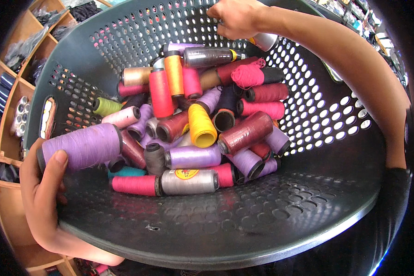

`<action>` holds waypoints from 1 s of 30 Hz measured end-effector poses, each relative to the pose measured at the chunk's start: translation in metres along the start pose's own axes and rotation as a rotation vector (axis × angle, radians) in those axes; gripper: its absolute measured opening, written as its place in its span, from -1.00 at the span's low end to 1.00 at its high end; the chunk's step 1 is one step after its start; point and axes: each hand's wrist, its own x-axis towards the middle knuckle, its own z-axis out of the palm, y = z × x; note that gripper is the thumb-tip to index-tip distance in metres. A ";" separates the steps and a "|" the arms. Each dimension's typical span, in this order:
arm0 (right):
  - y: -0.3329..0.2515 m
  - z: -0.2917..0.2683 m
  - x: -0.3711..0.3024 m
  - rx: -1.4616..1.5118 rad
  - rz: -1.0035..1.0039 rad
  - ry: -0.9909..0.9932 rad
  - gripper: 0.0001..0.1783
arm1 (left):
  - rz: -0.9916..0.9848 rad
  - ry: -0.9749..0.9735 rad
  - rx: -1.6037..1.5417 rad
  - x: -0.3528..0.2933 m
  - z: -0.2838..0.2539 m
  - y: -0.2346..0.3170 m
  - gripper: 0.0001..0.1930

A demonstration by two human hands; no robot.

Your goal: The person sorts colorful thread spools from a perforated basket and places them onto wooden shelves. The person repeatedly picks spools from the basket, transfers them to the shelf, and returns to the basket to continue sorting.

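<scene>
A large dark plastic basket (pixel 170 225) with perforated walls fills the view and holds a heap of thread spools in many colours. My left hand (pixel 43 184) grips a big purple thread spool (pixel 85 146) above the basket's left rim, thumb across its near side. At the far wall, my right hand (pixel 237 19) reaches over with curled fingers; whatever it may hold is hidden. A silver-grey spool (pixel 265 41) shows just below its wrist. In the heap lie a yellow spool (pixel 202 126), an orange one (pixel 174 73), and a light grey one (pixel 189 181).
Wooden shelving (pixel 14 106) with compartments stands at the left, holding dark plastic-wrapped bundles (pixel 25 48) and a stack of white rolls (pixel 20 117). Beyond the basket at the upper right, more crowded shelves show, partly blurred.
</scene>
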 end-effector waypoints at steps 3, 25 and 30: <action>-0.005 -0.001 0.006 -0.040 -0.052 0.022 -0.65 | 0.093 -0.006 0.003 -0.002 0.000 -0.006 -0.42; -0.050 -0.002 0.002 -0.027 -0.498 0.154 -0.47 | -0.133 0.036 -0.030 -0.003 -0.004 -0.005 -0.43; -0.044 0.002 0.000 -0.051 -0.502 0.246 -0.48 | -0.137 -0.032 -0.089 0.003 -0.001 0.000 -0.41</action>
